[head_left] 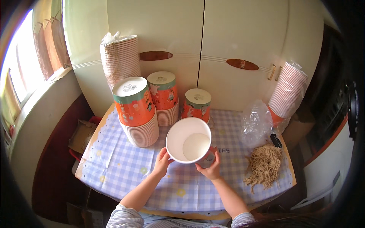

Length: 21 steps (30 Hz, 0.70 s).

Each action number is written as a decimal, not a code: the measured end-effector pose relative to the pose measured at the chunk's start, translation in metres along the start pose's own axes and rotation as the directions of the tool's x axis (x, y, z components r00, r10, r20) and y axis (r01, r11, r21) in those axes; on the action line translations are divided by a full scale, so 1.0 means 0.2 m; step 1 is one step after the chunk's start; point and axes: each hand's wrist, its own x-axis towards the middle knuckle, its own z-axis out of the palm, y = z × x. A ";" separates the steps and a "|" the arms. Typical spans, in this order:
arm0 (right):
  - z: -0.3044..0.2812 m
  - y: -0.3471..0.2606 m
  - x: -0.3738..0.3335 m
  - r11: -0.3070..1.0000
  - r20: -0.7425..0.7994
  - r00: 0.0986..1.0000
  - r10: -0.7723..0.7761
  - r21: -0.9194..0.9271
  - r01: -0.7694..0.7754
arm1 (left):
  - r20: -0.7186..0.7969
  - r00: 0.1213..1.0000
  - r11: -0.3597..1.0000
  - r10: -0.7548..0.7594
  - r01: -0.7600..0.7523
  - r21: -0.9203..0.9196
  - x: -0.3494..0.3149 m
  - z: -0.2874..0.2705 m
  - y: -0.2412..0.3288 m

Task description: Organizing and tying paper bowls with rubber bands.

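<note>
Between my two hands is a large white paper tub, its wide mouth tilted toward me and its inside bare. My left hand closes on its lower left side, and my right hand grips the lower right side. Past the tub stand upside-down stacks of orange printed tubs with green bands: a tall stack at the left, another stack behind it, and a short stack in the middle. A heap of beige twine lies to the right of my right hand.
A blue checked tablecloth covers the table. Plastic-wrapped tub stacks rise at the back left and far right. A clear plastic bag and a small black object sit beside the twine. Pale cabinet doors stand behind.
</note>
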 end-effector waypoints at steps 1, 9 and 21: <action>-0.01 -0.02 0.03 0.990 0.047 0.997 -0.060 -0.125 0.066 | 0.021 1.000 0.996 -0.014 0.015 -0.086 -0.02 0.02 0.06; -0.04 0.01 0.01 0.997 0.153 0.986 -0.065 -0.030 0.070 | -0.057 0.998 0.995 0.034 -0.029 0.092 0.01 -0.05 0.05; -0.03 -0.04 0.08 0.666 0.199 0.891 0.407 0.603 -0.439 | 0.186 0.977 0.980 0.109 -0.137 0.143 -0.02 -0.03 0.07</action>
